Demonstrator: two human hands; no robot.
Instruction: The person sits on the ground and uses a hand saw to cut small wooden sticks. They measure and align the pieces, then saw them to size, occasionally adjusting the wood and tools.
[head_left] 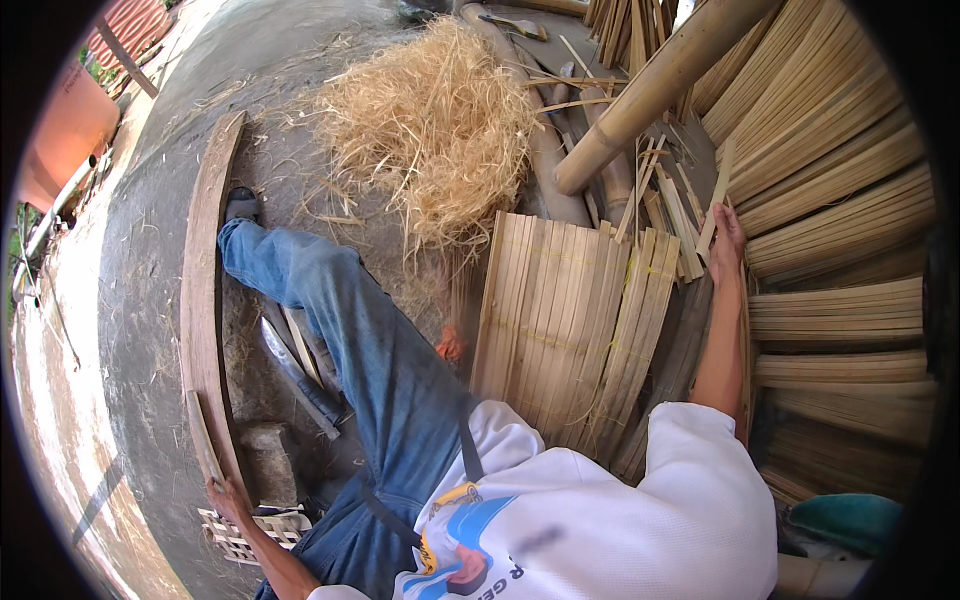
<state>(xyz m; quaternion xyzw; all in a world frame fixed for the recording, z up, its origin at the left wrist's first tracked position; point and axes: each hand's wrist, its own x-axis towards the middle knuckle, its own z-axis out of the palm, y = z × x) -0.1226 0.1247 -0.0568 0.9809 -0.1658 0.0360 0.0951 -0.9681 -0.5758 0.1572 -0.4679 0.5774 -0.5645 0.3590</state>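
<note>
Well, the long plank (205, 290) looks heavy and stiff. Right of the mat (545, 320), your right hand (729, 243) has its fingers closed on a slat (722, 178); it is likely light, dry and a bit prickly, so pinch its flat sides. By the plank, your left hand (229, 500) seems to pinch the low end of a strip (204, 440), thin and maybe bendy, so hold it softly.

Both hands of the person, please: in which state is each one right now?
Left hand: closed, holding the lower end of a thin bamboo strip.
Right hand: closed, holding a flat bamboo slat.
</note>
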